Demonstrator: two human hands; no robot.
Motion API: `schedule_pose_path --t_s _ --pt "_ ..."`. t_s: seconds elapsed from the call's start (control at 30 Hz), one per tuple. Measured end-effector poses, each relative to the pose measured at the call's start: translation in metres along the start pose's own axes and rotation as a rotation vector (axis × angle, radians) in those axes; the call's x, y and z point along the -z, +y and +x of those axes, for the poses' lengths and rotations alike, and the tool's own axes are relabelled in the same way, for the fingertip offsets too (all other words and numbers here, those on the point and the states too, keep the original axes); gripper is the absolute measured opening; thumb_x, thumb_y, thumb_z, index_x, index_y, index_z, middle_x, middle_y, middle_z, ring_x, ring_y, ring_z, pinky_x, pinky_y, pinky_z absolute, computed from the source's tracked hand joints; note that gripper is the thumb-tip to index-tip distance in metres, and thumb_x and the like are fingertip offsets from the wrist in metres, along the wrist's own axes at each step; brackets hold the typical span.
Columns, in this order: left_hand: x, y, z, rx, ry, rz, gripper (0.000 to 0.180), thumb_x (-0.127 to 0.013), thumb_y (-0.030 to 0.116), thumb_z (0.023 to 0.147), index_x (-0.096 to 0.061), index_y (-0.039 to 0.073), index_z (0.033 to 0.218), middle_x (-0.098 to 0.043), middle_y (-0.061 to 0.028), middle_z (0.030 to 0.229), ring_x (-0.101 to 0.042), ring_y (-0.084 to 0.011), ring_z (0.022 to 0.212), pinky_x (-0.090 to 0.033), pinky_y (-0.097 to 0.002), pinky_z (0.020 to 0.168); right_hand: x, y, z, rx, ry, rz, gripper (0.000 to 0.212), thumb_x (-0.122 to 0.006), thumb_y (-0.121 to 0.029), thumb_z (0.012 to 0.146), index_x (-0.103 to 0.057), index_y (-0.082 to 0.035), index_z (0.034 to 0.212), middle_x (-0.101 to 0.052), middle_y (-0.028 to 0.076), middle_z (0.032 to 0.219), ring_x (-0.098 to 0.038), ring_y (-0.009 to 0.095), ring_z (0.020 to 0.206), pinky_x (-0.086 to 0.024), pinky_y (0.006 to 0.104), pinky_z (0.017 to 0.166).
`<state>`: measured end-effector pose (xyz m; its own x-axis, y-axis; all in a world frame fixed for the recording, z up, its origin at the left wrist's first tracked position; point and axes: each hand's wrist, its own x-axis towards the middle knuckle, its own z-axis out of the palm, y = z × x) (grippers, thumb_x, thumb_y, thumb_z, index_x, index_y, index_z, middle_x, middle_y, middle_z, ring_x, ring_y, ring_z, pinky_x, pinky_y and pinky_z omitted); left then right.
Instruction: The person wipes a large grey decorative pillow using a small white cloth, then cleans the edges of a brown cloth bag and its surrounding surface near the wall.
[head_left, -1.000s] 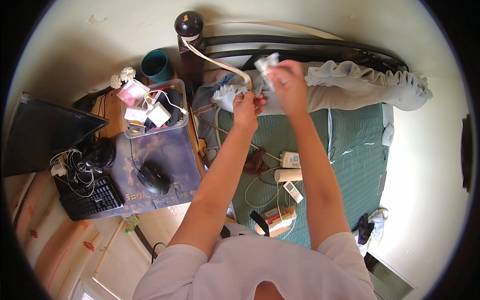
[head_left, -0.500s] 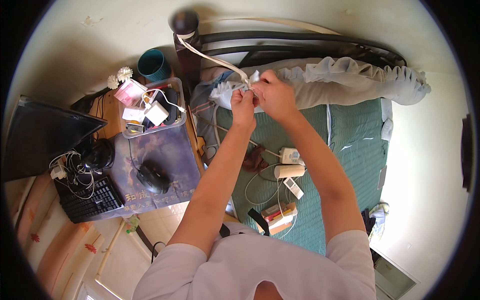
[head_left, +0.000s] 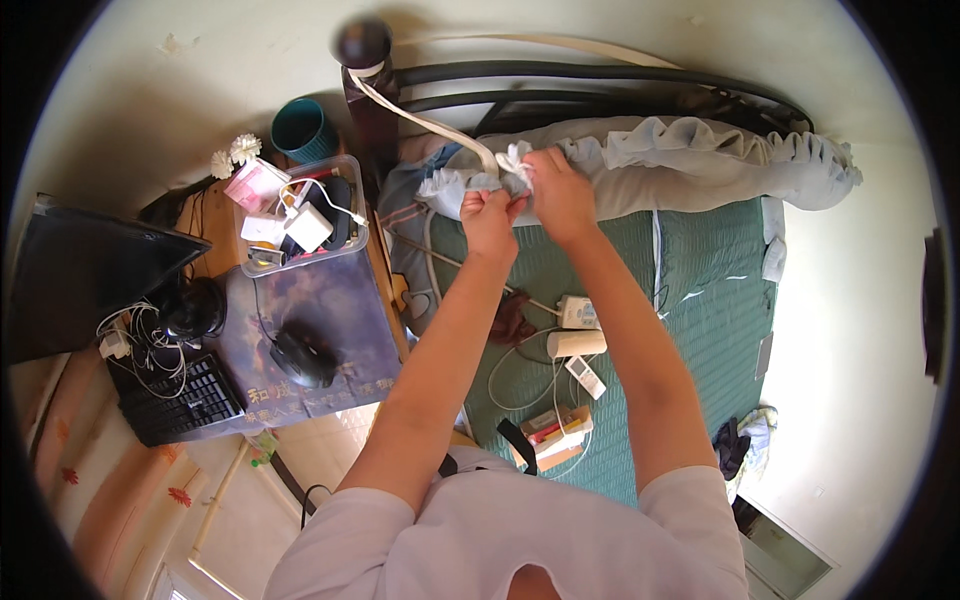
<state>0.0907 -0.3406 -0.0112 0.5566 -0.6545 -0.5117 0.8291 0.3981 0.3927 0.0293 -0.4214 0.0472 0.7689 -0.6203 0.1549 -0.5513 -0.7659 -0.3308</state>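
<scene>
A long pale-grey cushion cover with ruffled edges (head_left: 690, 165) lies along the head of the bed. My left hand (head_left: 488, 222) is closed in a pinch at its left end, on the grey ruffled cloth. Close beside it, my right hand (head_left: 564, 196) has its fingers closed at a bunched white piece of cloth (head_left: 514, 162); my fingers partly hide what they grip. A beige strap (head_left: 425, 122) runs taut from the dark bedpost (head_left: 372, 110) down to the cloth just above my left hand.
Dark curved headboard rails (head_left: 560, 71) stand behind. On the green bedspread (head_left: 630, 430) lie a white remote (head_left: 586, 378), a cylindrical roll (head_left: 577, 344), a corded white box (head_left: 577, 312) and a small open carton (head_left: 550, 440). The desk at left bears a plastic bin (head_left: 300, 262), mouse (head_left: 302, 360) and keyboard (head_left: 185, 400).
My hands have moved slightly apart, the left one down a little and the right one to the right. More of the bunched white cloth shows between them.
</scene>
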Motion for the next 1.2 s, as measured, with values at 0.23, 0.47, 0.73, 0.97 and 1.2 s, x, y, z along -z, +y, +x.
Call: schedule_pose_path --t_s 0.23,0.47,0.73,0.97,1.2 --pt "-0.004 0.000 0.007 0.167 0.090 -0.082 0.021 -0.054 -0.004 0.082 -0.042 0.014 0.084 -0.056 -0.0025 0.076 -0.065 -0.0211 0.064 -0.054 -0.0288 0.056 -0.008 0.006 0.027 -0.281 0.248 0.205 0.019 -0.046 -0.021 0.095 -0.056 -0.013 0.110 -0.064 0.011 0.091 -0.065 0.028 0.080 -0.051 0.0377 0.067" --pt "-0.016 0.007 0.006 0.123 0.098 -0.067 0.016 -0.054 0.001 0.085 -0.045 0.014 0.085 -0.056 -0.0018 0.075 -0.057 -0.0138 0.058 -0.049 -0.0250 0.052 -0.004 0.016 0.005 -0.040 0.041 0.464 0.022 -0.051 -0.013 0.092 -0.059 -0.008 0.112 -0.060 0.007 0.095 -0.063 0.024 0.086 -0.049 0.0357 0.071" --pt "-0.003 0.001 0.016 0.089 -0.063 -0.049 0.019 -0.050 -0.002 0.083 -0.044 0.014 0.075 -0.053 -0.0011 0.068 -0.046 -0.0107 0.053 -0.037 -0.0251 0.046 -0.010 -0.005 0.017 0.039 -0.042 -0.239 0.019 -0.055 -0.016 0.083 -0.056 -0.011 0.102 -0.055 0.011 0.099 -0.064 0.030 0.086 -0.053 0.0440 0.073" --pt "-0.002 0.004 0.006 0.072 -0.006 -0.058 0.021 -0.049 -0.003 0.083 -0.042 0.014 0.073 -0.052 -0.0016 0.067 -0.047 -0.0126 0.054 -0.038 -0.0267 0.047 0.032 0.025 0.038 -0.283 0.100 -0.141 0.018 -0.050 -0.018 0.089 -0.057 -0.009 0.103 -0.056 0.011 0.105 -0.063 0.030 0.089 -0.052 0.0438 0.073" --pt "0.005 0.002 0.014 0.073 -0.005 -0.035 0.017 -0.050 -0.003 0.084 -0.046 0.013 0.078 -0.055 -0.0020 0.071 -0.052 -0.0131 0.060 -0.042 -0.0238 0.053 0.006 -0.005 0.004 0.220 -0.093 -0.055 0.018 -0.052 -0.018 0.087 -0.061 -0.017 0.102 -0.056 0.003 0.107 -0.062 0.030 0.090 -0.051 0.0442 0.072"
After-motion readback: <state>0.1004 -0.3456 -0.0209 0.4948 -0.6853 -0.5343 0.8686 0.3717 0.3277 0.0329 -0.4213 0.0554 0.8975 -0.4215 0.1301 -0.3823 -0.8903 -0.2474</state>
